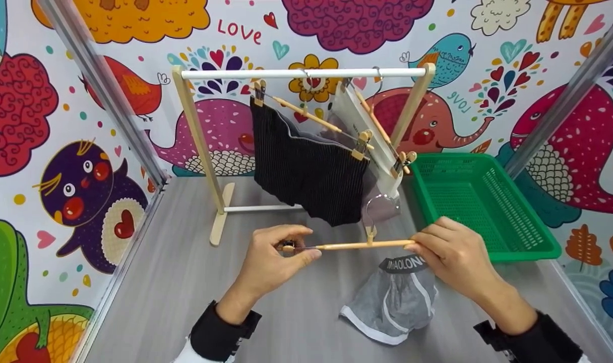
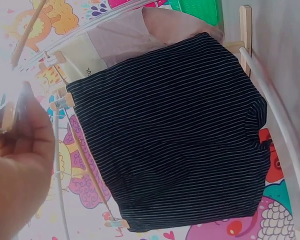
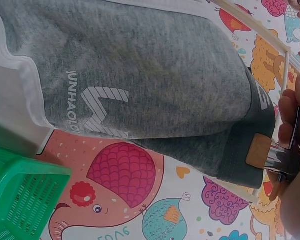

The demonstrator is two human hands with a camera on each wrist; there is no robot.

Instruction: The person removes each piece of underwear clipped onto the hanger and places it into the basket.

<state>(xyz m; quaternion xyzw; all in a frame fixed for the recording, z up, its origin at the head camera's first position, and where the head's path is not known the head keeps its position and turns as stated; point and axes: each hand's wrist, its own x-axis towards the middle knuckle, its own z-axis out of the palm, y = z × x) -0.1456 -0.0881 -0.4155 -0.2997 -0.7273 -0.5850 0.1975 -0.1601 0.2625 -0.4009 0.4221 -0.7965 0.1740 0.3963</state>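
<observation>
A wooden clip hanger (image 1: 359, 245) with a metal hook is held level between both hands, in front of the rack. My left hand (image 1: 275, 259) holds its left end, with the fingers and thumb curled about the clip there. At the other end my right hand (image 1: 455, 252) grips the hanger beside its clip. Grey boxer briefs (image 1: 394, 302) with white trim hang from that right end. In the right wrist view the wooden clip (image 3: 259, 151) bites one side of their dark waistband (image 3: 237, 155). No cloth hangs from the left end.
Behind the hands stands a small rack (image 1: 306, 74) with a white rail. Black striped shorts (image 1: 306, 166) and a pale garment (image 1: 369, 131) hang from it on clip hangers. A green basket (image 1: 551, 247) sits to the right, and a cartoon-printed wall (image 1: 251, 35) closes the back.
</observation>
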